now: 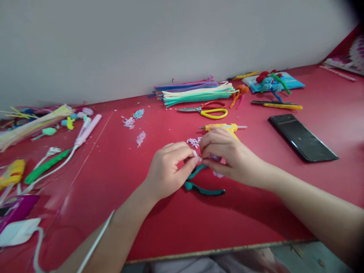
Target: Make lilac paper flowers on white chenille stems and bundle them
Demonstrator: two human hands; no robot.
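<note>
My left hand [167, 167] pinches a short pale pipe-cleaner piece [195, 153] between thumb and forefinger. Closed fingertips of my right hand [230, 153] meet its other end, so both hands hold it just above the table. Behind the fingers lies a small pile of cut lilac pipe-cleaner bits [194, 142]. Under my hands, teal-handled pliers [207, 190] rest with handles spread, their jaws hidden by my left hand. Something lilac [218, 174] shows partly below my right hand. A yellow glue gun [220, 127] lies just beyond it, partly covered.
Scissors [214, 112] lie before bundled pipe cleaners [199, 93] along the wall. Fluff scraps [140, 138] dot the red table [113, 193]. A phone [303, 138] is at right. A pink corded tool [88, 131] and a green stick [47, 165] sit at left.
</note>
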